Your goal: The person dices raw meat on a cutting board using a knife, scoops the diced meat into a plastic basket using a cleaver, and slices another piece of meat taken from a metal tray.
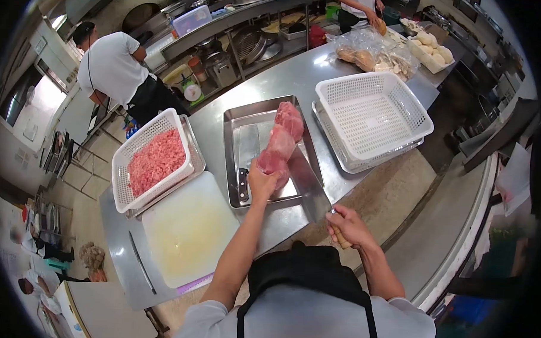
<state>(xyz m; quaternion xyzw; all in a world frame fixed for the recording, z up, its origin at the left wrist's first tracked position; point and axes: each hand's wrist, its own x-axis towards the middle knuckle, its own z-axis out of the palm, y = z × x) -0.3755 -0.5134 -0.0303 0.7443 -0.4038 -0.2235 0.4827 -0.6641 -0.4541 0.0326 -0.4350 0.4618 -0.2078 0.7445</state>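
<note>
Stands at a steel worktop, wearing a light short-sleeved top and a black apron. Has a rectangular metal tray straight ahead, with a long piece of pink meat lying lengthwise in its right half. Clamps the left grip on the near end of the meat. Wraps the right grip tight around the wooden handle of a broad-bladed cleaver, slanting the blade up across the tray's right edge to just beside the meat. Cannot tell whether blade and meat touch. Has a black-handled knife lying along the tray's left side.

To the left of the tray, has a white basket of minced meat, and nearer in, a pale cutting board beside a thin dark rod. To the right, has another white perforated basket, with a clear plastic bag lying beyond it. Shares the kitchen with a co-worker bending over at far left.
</note>
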